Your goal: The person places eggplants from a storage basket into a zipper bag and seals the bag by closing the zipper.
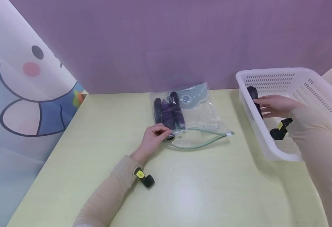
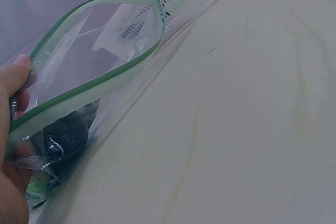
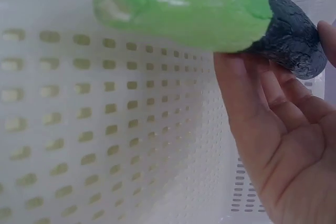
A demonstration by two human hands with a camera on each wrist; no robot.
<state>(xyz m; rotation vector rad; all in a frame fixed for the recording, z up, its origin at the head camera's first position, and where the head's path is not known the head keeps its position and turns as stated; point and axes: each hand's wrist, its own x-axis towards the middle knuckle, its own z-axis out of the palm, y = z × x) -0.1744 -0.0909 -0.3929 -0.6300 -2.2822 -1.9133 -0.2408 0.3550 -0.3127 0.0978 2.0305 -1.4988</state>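
right sleeve (image 1: 323, 157) extends over the white basket (image 1: 258, 127), inside which the right grip (image 1: 278, 105) curls around the green-and-black vegetable (image 3: 184, 14). left grip (image 1: 153, 137) pinches the clear bag (image 1: 201, 116), mouth parted. advised: keep that edge steady; secure the vegetable before lifting.

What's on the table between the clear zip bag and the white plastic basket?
Nothing: the head view shows only bare tabletop between the clear zip bag and the white plastic basket.

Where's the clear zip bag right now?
In the head view, the clear zip bag lies near the middle, left of the white basket, the left hand pinching its rim.
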